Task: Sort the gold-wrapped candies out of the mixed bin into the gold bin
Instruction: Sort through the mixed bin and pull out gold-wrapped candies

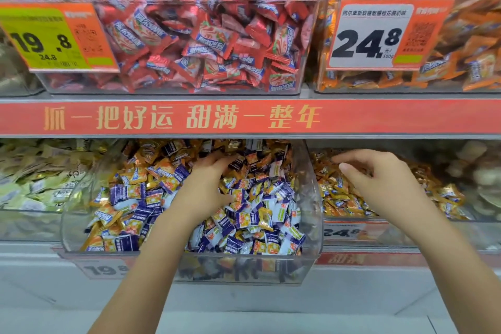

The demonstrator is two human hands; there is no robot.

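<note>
The left hand [210, 179] is down in the mixed bin [81, 214], fingers spread and reaching flat across the heap of purple, white and gold-wrapped candies [162, 168]. The right hand [379, 182] hovers over the gold bin [393, 236] next door, fingers loosely curled downward; whether they pinch a candy cannot be told. Above runs a red shelf banner [244, 118], then a bin of red candies [203, 35] and a 24.8 price tag [374, 32].

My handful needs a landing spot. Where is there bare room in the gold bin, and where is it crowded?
Free: the shallow back right of the gold bin, beyond the right hand. Crowded: the mixed bin, heaped around the left hand.
</note>
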